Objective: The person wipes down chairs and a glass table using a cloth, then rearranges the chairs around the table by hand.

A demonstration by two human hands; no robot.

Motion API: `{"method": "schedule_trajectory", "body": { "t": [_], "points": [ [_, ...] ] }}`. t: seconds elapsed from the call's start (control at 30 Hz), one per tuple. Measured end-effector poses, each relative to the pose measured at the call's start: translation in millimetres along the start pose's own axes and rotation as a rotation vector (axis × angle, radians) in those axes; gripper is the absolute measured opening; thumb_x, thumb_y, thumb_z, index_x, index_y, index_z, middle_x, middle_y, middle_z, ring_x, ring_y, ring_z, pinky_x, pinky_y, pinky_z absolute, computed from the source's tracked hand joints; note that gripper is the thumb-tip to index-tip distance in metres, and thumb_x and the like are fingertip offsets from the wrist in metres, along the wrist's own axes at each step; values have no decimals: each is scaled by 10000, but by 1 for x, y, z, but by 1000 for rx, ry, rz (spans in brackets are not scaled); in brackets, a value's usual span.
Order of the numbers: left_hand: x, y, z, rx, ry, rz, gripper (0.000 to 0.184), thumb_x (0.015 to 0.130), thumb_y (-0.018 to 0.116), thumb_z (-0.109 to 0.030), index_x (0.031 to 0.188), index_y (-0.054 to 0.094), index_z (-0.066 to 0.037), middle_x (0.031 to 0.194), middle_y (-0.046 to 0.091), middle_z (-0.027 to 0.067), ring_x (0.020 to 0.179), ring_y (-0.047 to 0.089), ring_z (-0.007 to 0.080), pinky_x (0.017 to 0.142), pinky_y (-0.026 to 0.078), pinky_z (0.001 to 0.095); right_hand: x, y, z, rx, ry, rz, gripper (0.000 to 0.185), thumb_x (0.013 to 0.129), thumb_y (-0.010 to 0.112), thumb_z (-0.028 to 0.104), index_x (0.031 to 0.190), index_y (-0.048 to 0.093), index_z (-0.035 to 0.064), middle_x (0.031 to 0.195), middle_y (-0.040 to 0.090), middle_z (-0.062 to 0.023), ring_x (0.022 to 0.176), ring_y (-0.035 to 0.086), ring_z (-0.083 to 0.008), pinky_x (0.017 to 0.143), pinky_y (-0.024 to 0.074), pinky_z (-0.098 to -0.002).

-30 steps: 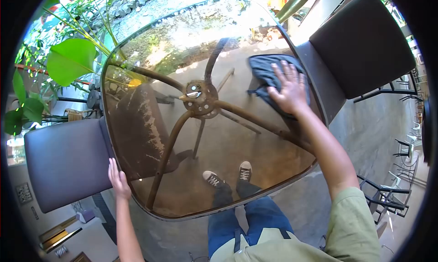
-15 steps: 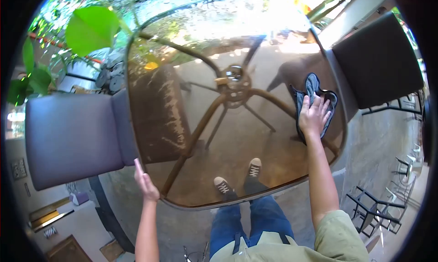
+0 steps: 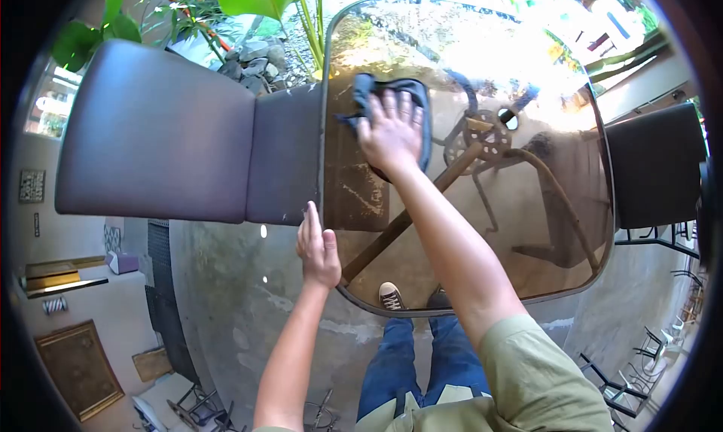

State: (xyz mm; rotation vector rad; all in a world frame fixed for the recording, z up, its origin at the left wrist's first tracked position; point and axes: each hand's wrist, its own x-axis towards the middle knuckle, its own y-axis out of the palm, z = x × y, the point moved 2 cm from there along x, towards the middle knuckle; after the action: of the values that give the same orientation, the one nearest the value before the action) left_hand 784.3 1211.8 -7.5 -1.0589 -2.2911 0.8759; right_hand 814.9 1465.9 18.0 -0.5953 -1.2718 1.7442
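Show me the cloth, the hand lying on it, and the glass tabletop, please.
Cloth (image 3: 364,89): head view, on its upper-left flap.
Right hand (image 3: 393,137): head view, on the back of it.
Glass tabletop (image 3: 523,221): head view, on a bare lower-right part.

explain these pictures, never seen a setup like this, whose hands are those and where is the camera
No machine here, just a person working bare-handed. Every picture comes from one camera worn on their head, looking forward and down. The right hand presses flat on a dark blue-grey fabric cloth, which lies on a see-through glass tabletop with rounded corners; brown tubular legs show through it. The left hand holds nothing and is by the tabletop's edge; whether it touches is unclear.
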Motion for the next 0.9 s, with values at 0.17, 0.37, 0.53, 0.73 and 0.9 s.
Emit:
{"method": "schedule_trajectory", "body": {
  "t": [0.17,0.37,0.53,0.73,0.9],
  "points": [
    [-2,3,-3,-99,-26,-101,667,1057,260,-395,1533,150,59,1541,290,287,1378,356,430,1145,252,458,-26,30,63,92,-318,-24,566,960,413,402,1449,465,121,1556,384,-75,1477,260,-305,1195,190,-475],
    [-11,3,2,-244,-51,-274,662,1058,246,-385,1535,135,60,1574,216,275,1431,278,402,1180,212,445,-103,12,48,252,-532,-24,498,908,530,367,1306,597,74,1423,537,-84,1388,409,-286,1160,272,-454],
    [-10,0,-26,-117,94,-200,650,1055,223,-402,1515,230,57,1542,294,272,1388,349,414,1162,255,442,-107,-12,-16,282,-581,-38,477,911,537,374,1302,610,110,1420,548,-58,1372,433,-280,1150,280,-444],
    [-9,0,-25,56,184,-149,609,1060,234,-375,1488,313,52,1508,364,259,1356,400,411,1145,287,429,-90,-61,-128,135,-418,-66,473,932,503,380,1351,579,173,1459,516,-26,1409,390,-269,1165,254,-442],
    [-8,-2,-20,121,157,-100,575,1064,238,-341,1478,340,45,1504,380,239,1358,405,388,1142,294,417,-89,-106,-247,-94,-138,-48,518,971,430,410,1449,484,217,1549,404,3,1466,299,-243,1191,216,-438]
  ]
}}
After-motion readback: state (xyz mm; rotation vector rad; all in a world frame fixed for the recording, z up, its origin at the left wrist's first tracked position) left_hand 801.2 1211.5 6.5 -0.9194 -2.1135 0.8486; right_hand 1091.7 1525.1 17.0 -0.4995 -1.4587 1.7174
